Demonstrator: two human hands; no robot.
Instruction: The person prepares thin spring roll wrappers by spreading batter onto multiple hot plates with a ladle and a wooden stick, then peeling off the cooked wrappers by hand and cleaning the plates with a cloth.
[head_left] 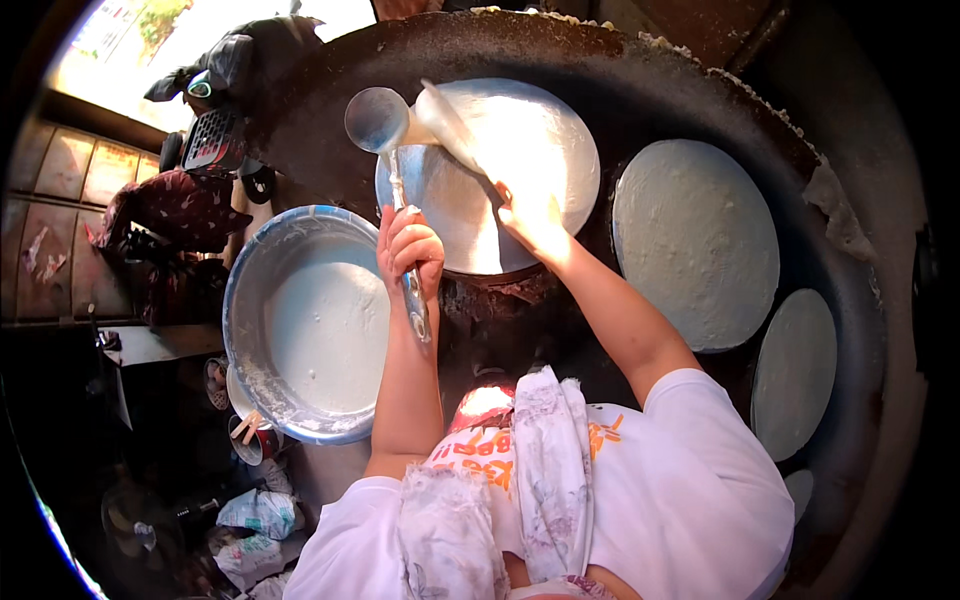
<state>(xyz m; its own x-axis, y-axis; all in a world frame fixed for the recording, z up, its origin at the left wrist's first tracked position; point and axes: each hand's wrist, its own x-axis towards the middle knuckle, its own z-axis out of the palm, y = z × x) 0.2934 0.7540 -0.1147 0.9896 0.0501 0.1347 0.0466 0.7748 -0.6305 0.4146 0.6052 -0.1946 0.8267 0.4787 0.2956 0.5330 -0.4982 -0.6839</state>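
White batter round (pixel 500 160), freshly spread, sits at far-left area of the black round griddle (pixel 640 90); R hand (pixel 530 215) clamped on a flat spreader (pixel 450 125) laid across it. L hand (pixel 410 250) fisted round handle of metal ladle (pixel 378 120), bowl held over round's left edge, hands just apart. Batter basin (pixel 250 290) sits off griddle's left edge; two more rounds (pixel 695 240) lie along right edge.
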